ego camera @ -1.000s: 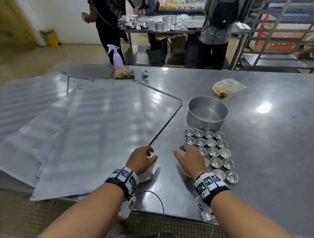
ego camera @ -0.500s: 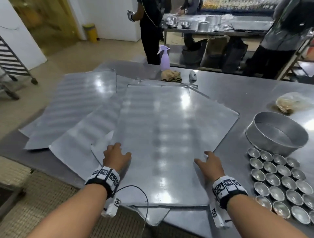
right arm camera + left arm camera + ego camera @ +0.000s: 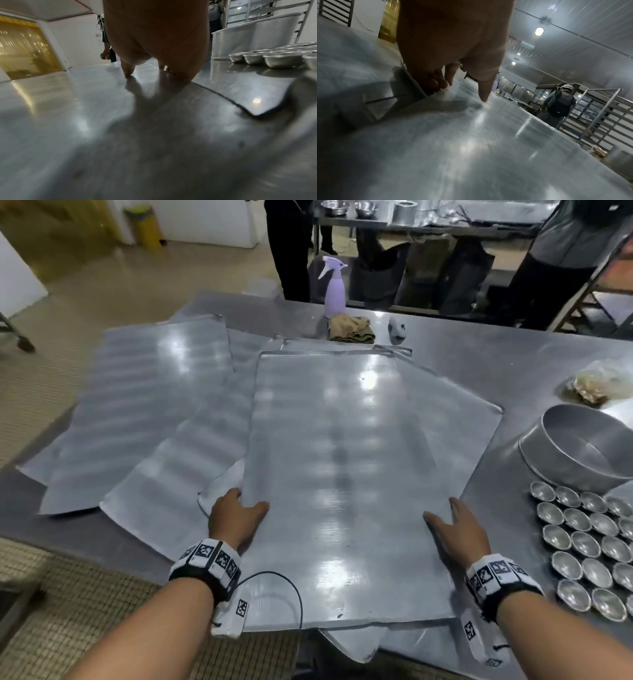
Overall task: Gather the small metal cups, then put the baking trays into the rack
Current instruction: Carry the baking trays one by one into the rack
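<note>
**Inspector:** Report the hand positions at the time of record.

**Technician:** The left hand (image 3: 236,517) gripped the left edge of the top baking tray (image 3: 346,474). The left wrist view showed the fingers (image 3: 435,81) curled under that edge and the thumb lying on top. The right hand (image 3: 457,530) lay on the tray's right edge, thumb flat on the sheet. Whether its fingers were hooked over the edge could not be confirmed from either view.

**Inspector:** Location of the task items?

**Technician:** The top tray rested on an uneven pile of other trays (image 3: 144,419), all fanned at different angles across the steel table (image 3: 507,371). The small metal cups (image 3: 589,546) stood in rows on the table, just right of the right hand. A round cake tin (image 3: 582,453) stood just beyond them. A rack (image 3: 597,115) was visible in the background of the left wrist view.

**Inspector:** Step in hand?

**Technician:** Judged as the tray stage. The cups appeared grouped; the top tray was held on both sides, ready for lifting.

**Inspector:** Requirement for the next move?

**Technician:** Probably an even lift with both hands, keeping the sheet level so it clears the pile without dragging the lower trays or striking the cups, followed by a turn toward the rack.
</note>
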{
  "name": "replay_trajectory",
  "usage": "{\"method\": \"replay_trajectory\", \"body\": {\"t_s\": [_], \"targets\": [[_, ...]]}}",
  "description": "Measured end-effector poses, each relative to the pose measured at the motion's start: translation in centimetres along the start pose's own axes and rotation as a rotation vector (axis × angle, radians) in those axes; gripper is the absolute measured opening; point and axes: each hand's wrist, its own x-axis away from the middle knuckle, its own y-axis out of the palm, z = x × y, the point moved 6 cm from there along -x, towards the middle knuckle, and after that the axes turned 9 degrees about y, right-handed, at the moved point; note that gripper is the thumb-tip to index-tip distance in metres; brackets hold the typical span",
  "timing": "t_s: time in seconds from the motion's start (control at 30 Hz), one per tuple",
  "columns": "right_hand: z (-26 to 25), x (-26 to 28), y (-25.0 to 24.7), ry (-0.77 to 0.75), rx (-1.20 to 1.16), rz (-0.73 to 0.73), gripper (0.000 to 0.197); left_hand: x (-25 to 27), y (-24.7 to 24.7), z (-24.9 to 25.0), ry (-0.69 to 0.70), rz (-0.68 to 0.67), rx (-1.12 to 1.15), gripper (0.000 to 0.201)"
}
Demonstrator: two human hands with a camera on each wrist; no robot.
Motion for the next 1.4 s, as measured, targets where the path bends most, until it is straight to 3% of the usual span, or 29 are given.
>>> {"method": "replay_trajectory", "body": {"t_s": [0.2, 0.33, 0.43, 0.73, 0.93, 1.2, 1.33, 1.4], "targets": [[1.2, 0.9, -0.8, -0.041, -0.11, -0.001, 0.055, 0.7, 0.6, 0.2, 0.03, -0.016, 0.069, 0.061], [2.5, 1.1, -0.8, -0.003, -0.279, -0.033, 0.047, 0.8, 1.9, -0.4, -0.031, -0.041, 0.391, 0.074], [3.4, 0.7, -0.5, 0.032, -0.4, -0.064, 0.049, 1.0, 2.4, 0.0, -0.044, -0.029, 0.494, 0.086], [5.9, -0.8, -0.9, -0.004, -0.521, -0.078, 0.061, 2.9, 1.7, 3.3, 0.025, 0.058, 0.541, 0.071], [5.7, -1.9, -1.7, -0.024, -0.574, -0.028, 0.062, 1.5, 0.8, 6.0, 0.067, 0.078, 0.541, 0.074], [4.6, 1.1, -3.8, 0.034, -0.635, 0.178, 0.043, -5.9, 2.1, 10.5, 0.203, -0.1, 0.483, 0.061], [4.0, 3.9, -2.4, 0.128, -0.668, 0.298, 0.033, -10.4, 3.0, 11.7, 0.297, -0.23, 0.386, 0.057], [3.7, 5.4, -1.0, 0.188, -0.66, 0.347, 0.039, -12.0, 3.4, 12.0, 0.324, -0.273, 0.342, 0.052]]}}
